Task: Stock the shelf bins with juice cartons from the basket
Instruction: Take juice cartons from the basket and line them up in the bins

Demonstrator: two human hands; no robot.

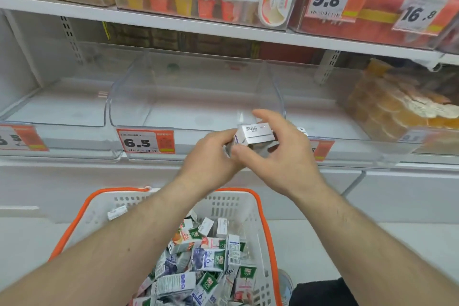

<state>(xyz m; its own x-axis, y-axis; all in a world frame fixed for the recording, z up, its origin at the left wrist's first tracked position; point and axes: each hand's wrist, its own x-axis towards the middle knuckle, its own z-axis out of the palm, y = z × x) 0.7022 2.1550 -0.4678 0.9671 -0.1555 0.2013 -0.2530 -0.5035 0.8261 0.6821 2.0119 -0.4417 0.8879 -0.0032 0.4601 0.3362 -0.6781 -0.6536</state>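
Fingers [244, 154] around small white carton [253, 134]

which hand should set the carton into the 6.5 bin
Probably the right hand: its fingers arch over the carton top. The left hand grips the side. The 6.5 bin sits just behind.

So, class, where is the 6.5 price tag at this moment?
In the head view, the 6.5 price tag hangs on the front of the clear middle bin, left of the left hand.
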